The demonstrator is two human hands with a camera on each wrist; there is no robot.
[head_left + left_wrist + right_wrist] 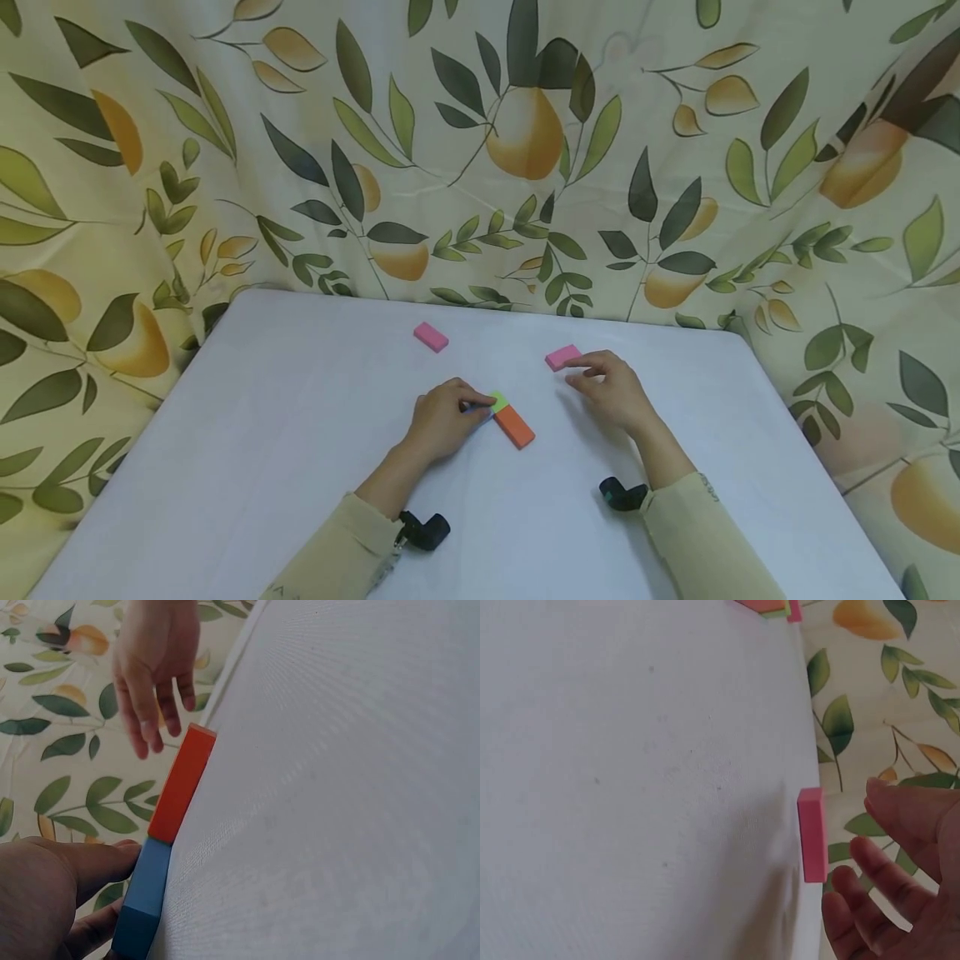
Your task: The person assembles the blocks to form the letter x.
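Observation:
My left hand (pixel 448 417) pinches a blue block (pixel 146 885) between thumb and fingers, low on the white table. An orange block (pixel 514 427) lies end to end with the blue one in the left wrist view. In the head view a light green block (pixel 499 402) touches the orange block's far end, beside my left fingertips. My right hand (pixel 611 387) hovers by a pink block (pixel 562 357) at the right, its fingers loosely bent with a gap between thumb and fingers. The right wrist view shows that pink block (pixel 812 835) apart from the fingers.
A second pink block (pixel 431 337) lies farther back, left of centre. Behind the table (pixel 285 467) hangs a curtain (pixel 465 200) printed with fruit and leaves. A black wrist camera (pixel 425 532) sits at the left cuff, another black camera (pixel 622 494) at the right.

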